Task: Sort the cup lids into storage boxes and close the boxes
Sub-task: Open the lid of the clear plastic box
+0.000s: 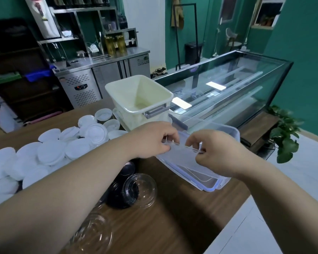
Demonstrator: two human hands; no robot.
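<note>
Both hands at the clear storage box (209, 173), which sits at the right edge of the bench (173, 217), its near corner just over the edge; blue seal line visible round its near corner. Left hand (154, 140) pinches the left end of the clear side flap (184, 146) on the box's long side, fingers curled over it, thumb under. Right hand (215, 153) pinches the right end of the same flap, fingers clenched round it. Whether the flap is latched or loose, cannot tell; whether the lid is seated all round, cannot tell either.

Cream box (136, 94) stands open at the far edge of the bench, just behind the left hand, with its grey handle (155, 110) facing the hands; inside looks bare as far as it shows.

White lids (51, 153) lie in a loose overlapping heap along the left side of the bench, up to the cream box. Clear dome lids (140, 187) lie on their sides near the middle of the bench, under the left forearm; black lids (127, 167) are stacked just behind them, touching.

Off the bench: a glass display case (228, 79) beyond the right edge, a potted plant (286, 136) at far right, and a steel counter (92, 77) at the back.
</note>
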